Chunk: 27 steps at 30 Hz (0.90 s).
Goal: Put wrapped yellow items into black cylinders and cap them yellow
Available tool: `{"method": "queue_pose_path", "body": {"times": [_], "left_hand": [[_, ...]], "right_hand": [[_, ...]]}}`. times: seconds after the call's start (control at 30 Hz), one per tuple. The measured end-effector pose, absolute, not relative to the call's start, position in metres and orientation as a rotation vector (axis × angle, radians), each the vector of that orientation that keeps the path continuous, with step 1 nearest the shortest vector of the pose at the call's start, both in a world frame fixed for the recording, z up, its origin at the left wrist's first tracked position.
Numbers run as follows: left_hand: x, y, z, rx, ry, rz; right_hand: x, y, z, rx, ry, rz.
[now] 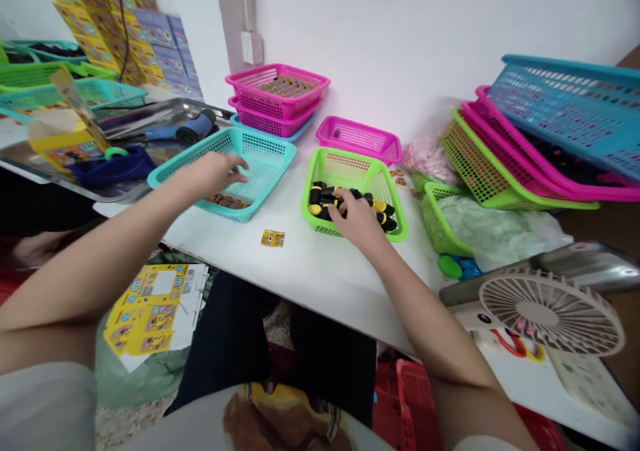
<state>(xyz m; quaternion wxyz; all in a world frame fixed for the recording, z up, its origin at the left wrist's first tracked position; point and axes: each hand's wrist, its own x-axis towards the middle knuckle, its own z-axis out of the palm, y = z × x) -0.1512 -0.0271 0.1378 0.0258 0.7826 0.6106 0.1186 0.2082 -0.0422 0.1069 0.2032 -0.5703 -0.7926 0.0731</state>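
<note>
My left hand [215,174] hovers over the turquoise basket [265,151], fingers loosely bent and apart, with nothing visible in them. Small orange-patterned rolled pieces [227,201] lie along that basket's near side. In the lime green basket [313,177], my right hand [356,219] has its thumb and fingers around one of several short black tubes with yellow ends [383,207]; its fingertips are partly hidden among them. A small yellow printed card [273,238] lies flat on the white table between the two baskets.
Magenta baskets [280,104] are stacked behind, beside another magenta basket [357,137]. To the right are tilted stacked baskets [565,111], a green basket with plastic bags [440,231] and a fan [550,311]. A metal tray [160,117] stands left; printed yellow cardboard [155,311] lies below the table edge.
</note>
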Motion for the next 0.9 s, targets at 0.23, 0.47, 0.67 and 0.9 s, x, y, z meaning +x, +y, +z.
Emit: {"method": "queue_pose_path", "body": {"times": [0.23,0.47,0.67,0.9], "left_hand": [[-0.054,-0.108,0.070,2.633,1.149,0.276],[-0.058,-0.125,0.036,2.646,1.466,0.201],[-0.059,-0.127,0.044,2.548,1.588,0.241],[-0.056,-0.127,0.070,2.371,1.479,0.531]], "right_hand": [[0.191,-0.021,0.113,-1.796,-2.176,0.267],[0.225,-0.017,0.107,-1.287,-1.831,0.854],[0.261,-0.045,0.080,-0.817,-1.661,0.742],[0.287,-0.068,0.051,-0.701,-1.647,0.641]]}}
